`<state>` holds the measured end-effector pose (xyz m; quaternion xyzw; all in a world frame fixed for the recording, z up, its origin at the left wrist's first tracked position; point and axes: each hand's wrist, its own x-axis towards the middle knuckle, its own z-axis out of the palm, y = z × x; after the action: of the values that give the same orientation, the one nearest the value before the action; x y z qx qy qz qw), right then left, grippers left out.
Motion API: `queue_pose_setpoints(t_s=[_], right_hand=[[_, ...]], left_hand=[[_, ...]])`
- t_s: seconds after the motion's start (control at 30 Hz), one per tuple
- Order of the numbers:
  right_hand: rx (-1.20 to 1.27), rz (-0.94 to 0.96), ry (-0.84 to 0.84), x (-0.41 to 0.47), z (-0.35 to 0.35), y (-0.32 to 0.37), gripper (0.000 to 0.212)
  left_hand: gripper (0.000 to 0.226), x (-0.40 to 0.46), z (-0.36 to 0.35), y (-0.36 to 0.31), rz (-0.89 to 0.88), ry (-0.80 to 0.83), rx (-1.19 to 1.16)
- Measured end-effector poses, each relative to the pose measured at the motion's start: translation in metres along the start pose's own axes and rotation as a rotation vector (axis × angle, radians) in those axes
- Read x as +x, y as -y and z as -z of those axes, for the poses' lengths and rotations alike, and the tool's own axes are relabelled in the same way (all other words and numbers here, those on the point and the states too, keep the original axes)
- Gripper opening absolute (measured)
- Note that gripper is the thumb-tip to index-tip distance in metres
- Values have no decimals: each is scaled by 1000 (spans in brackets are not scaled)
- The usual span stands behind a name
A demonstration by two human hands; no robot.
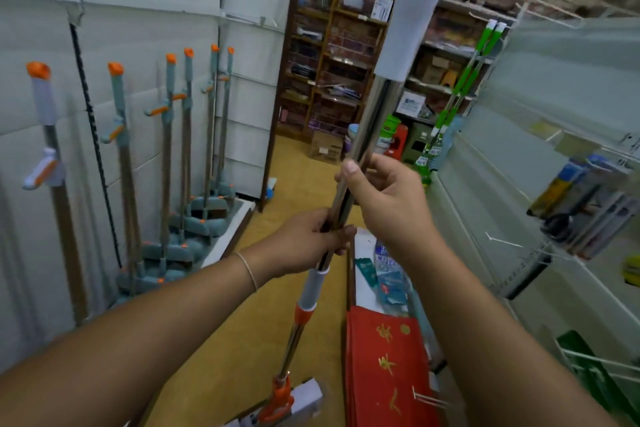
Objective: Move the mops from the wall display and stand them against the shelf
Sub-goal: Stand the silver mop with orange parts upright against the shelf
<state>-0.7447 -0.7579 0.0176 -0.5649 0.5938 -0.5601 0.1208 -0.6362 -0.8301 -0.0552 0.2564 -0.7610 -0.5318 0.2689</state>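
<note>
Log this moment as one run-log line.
stage: carrying mop | left hand: grips mop pole | right hand: grips pole higher up | mop head: near floor | other mops: standing against left wall

1. The mop (360,152): its orange top runs off the upper edge, and its head is cut by the lower edge.
2. The left hand (308,243) and right hand (384,198) hide the pole where they grip it.
3. Goods on the brown shelves (332,55) are too blurred to identify.
4. Packets (585,208) hanging at right are smeared; labels unreadable.
</note>
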Motion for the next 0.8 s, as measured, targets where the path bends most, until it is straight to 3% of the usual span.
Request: queue_pose_setpoints(t_s=[0.17, 0.53, 0.67, 0.8], right_hand=[[-9, 36, -31, 65, -8, -21, 32], [38, 49, -80, 210, -28, -111, 9], [39, 47, -39, 266, -25, -145, 18], [50, 25, -26, 326, -23, -175, 11]], left_hand=[[21, 59, 28, 8, 20, -15, -49], [26, 211, 99, 45, 78, 85, 185], [34, 277, 158, 44, 112, 60, 132], [32, 344, 197, 48, 108, 16, 60]])
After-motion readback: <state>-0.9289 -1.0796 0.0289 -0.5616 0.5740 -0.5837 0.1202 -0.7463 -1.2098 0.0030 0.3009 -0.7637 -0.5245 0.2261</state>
